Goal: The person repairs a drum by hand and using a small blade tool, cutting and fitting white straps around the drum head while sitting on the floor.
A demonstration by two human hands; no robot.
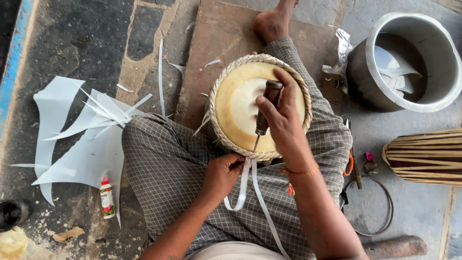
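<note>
Where the person sits cross-legged on the stone floor (72, 43), a round drum head (240, 103) rests on the checked cloth over the lap, near the middle of the scene. Its skin is pale yellow with a lighter centre, and a braided, straw-coloured rim runs all round its edge. The right hand (284, 123) has its grip closed round the dark wooden handle of an awl (264, 113), whose thin metal point meets the braid at the near edge. The left hand (222, 174), just near of that edge, pinches a white strap (246, 185) that loops down over the lap. To the left lie white cut sheets (77, 144) and a small glue bottle (107, 197); far right stands a metal pot (409, 60), with a striped drum (426, 156) at the right edge.
</note>
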